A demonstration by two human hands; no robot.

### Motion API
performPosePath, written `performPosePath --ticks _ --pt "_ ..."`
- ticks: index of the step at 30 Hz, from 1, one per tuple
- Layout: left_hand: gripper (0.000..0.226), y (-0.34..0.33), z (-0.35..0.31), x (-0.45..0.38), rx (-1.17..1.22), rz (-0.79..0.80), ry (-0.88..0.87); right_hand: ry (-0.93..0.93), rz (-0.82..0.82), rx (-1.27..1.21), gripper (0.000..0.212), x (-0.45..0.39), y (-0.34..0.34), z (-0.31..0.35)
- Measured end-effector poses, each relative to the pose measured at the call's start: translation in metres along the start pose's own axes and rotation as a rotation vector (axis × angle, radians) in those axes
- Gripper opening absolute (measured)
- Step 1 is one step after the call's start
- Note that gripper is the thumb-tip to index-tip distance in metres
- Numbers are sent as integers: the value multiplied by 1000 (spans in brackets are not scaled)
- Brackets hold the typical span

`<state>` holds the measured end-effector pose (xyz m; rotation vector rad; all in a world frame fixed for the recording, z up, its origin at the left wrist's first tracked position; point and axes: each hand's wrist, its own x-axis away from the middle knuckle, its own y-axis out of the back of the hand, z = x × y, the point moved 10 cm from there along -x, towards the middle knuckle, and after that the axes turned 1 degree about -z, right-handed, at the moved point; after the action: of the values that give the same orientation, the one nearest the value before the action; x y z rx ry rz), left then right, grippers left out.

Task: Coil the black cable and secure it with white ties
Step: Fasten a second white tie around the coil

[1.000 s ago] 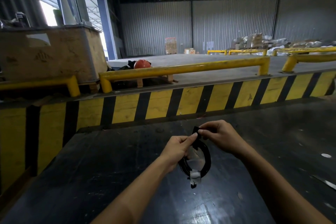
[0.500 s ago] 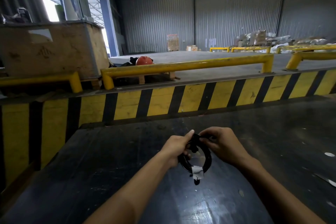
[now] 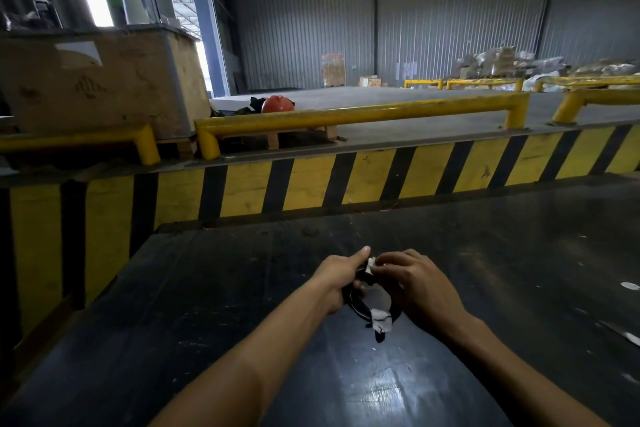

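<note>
A small coil of black cable (image 3: 360,308) hangs between my two hands above the dark table (image 3: 214,305). My left hand (image 3: 337,279) grips the coil's left side, thumb pointing up. My right hand (image 3: 415,282) covers the coil's right side and pinches a small white tie (image 3: 371,262) at the top of the coil. A second white tie (image 3: 381,320) is wrapped around the bottom of the coil, with a short black cable end sticking out below it. Much of the coil is hidden by my fingers.
A yellow and black striped barrier (image 3: 311,184) runs along the table's far edge, with yellow rails (image 3: 363,114) behind it. A large crate (image 3: 104,80) stands at far left. White scraps (image 3: 629,285) lie on the table at right.
My hands and the coil dropped lower toward the table. A white tie now shows at the top of the coil under my right fingers, where only black cable was pinched before.
</note>
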<state>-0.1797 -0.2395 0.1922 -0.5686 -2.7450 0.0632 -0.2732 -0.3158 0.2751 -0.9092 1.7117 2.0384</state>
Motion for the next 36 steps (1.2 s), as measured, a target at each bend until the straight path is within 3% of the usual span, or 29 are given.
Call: performPosePath --ticks 7,20,24,27,29,31,33,36 --pt "25 0 10 -3 42 -10 58 -4 66 7 29 5 -12 -3" --pt "30 -6 11 1 -38 33 21 -69 -18 -89 16 9 -8 -7" --pt "32 -3 9 4 -155 60 -59 -174 68 -402 19 18 -20 -18" --pt "32 -4 5 8 -249 141 -112 -464 11 -678 14 27 -22 -46" --pt "32 -6 6 13 -314 208 -130 -621 122 -834 14 37 -42 -54" --pt "36 -5 10 15 -379 248 -137 -675 259 -1009 17 48 -61 -44" --pt "36 -1 16 16 -382 276 -127 -675 291 -1114 21 54 -66 -32" --pt "33 7 29 16 -333 292 -99 -659 342 -1111 26 57 -74 -17"
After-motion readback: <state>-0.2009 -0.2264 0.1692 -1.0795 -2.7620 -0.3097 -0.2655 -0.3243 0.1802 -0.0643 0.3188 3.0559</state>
